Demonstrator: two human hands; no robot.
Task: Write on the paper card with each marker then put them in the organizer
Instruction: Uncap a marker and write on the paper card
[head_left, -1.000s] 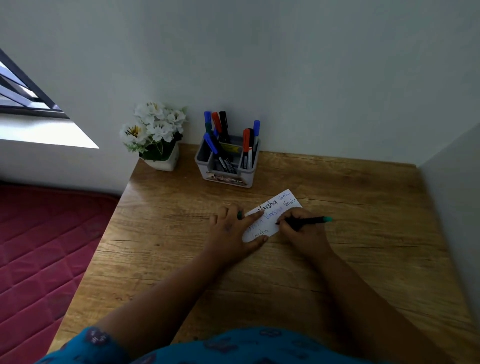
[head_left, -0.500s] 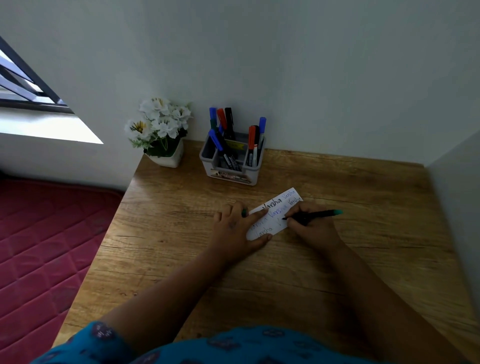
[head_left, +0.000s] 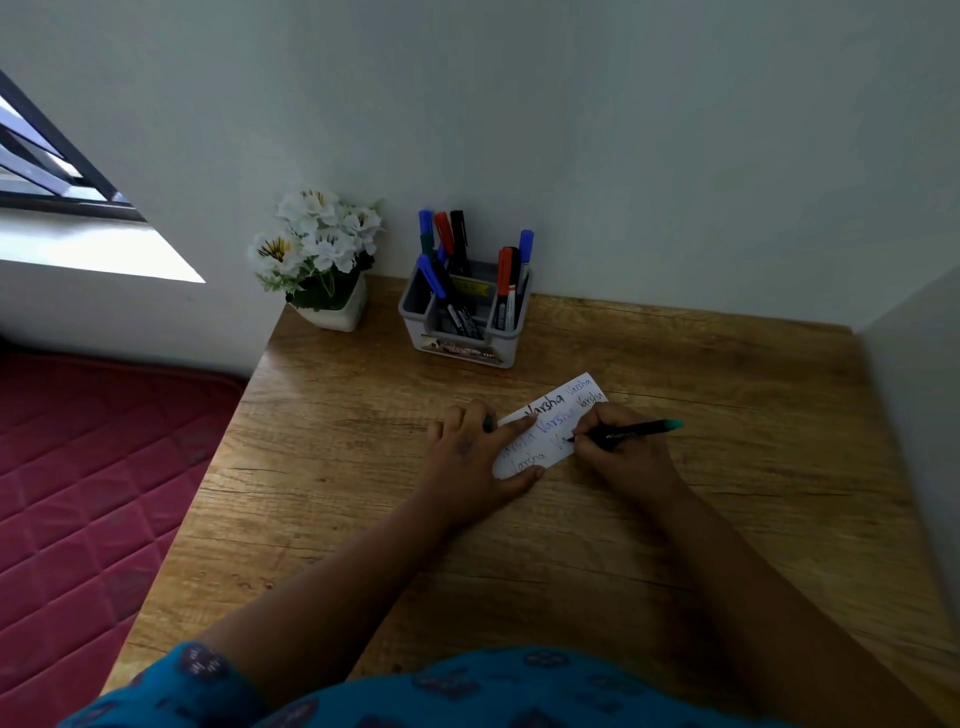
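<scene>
Paper card (head_left: 561, 415): lies flat on the counter (head_left: 727, 519), in front of the organizer and well apart from it; several lines of writing already on it.
Card handling: judged thin, light and flexible; likely to slide or buckle under a pen stroke unless pinned. Hold by pressing flat near one end, not by pinching an edge.
Left hand (head_left: 475, 457): fingers extended, pressing the left end of the card onto the counter. A small green piece shows between two fingers; whether it is a cap cannot be told.
Marker (head_left: 631, 430): slim dark barrel with a teal end, tip touching the card near its right half.
Marker handling: judged rigid, light and smooth; take hold low on the barrel near the tip for writing, mid-barrel for carrying.
Right hand (head_left: 621, 452): fingers curled round the marker in a writing grip.
Organizer (head_left: 462, 332): grey compartmented box at the back of the counter, beside the flower pot (head_left: 332, 312); blue, red and black markers stand in it.
Insertion: judged easiest with the marker lowered upright into an open compartment; crowded slots may snag.
</scene>
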